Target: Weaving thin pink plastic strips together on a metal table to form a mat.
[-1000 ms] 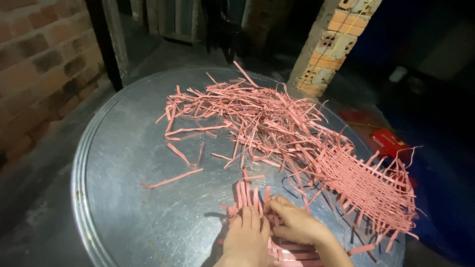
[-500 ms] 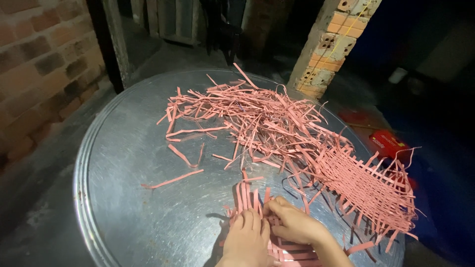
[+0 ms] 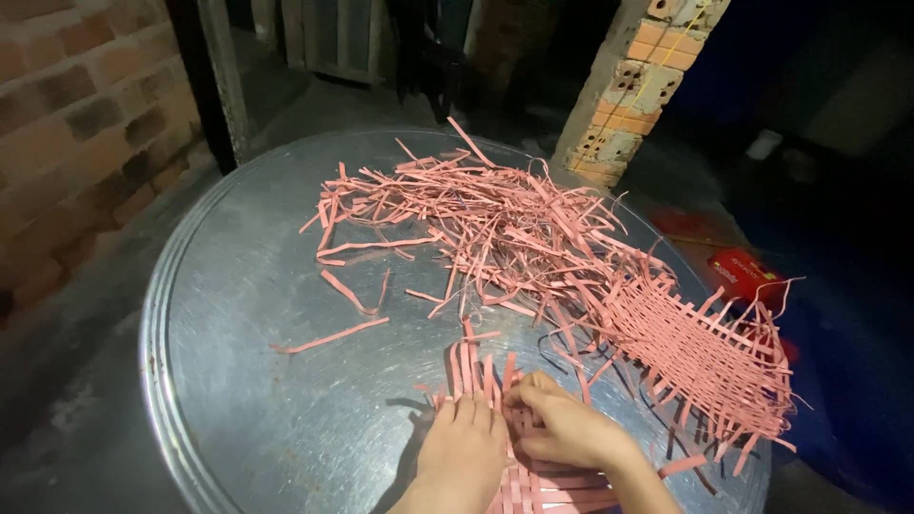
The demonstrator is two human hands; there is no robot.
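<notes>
A round metal tray point(image 3: 248, 314) fills the view. A loose heap of pink strips point(image 3: 476, 214) lies across its far half. At the near edge, my left hand point(image 3: 465, 452) presses flat on a small woven piece of pink strips point(image 3: 533, 476), fingers together. My right hand point(image 3: 566, 428) is beside it, fingertips pinching a pink strip at the top of that piece. A larger woven pink mat point(image 3: 695, 357) lies to the right on the tray.
A brick wall point(image 3: 76, 133) stands at the left and a brick pillar point(image 3: 647, 76) behind the tray. A red packet point(image 3: 747, 276) lies on the dark floor to the right. Single pink strips point(image 3: 328, 336) lie on the tray's left part.
Both hands have stayed on the small woven piece; the right fingers have shifted slightly on the strips. The heap and the mat have not moved.
</notes>
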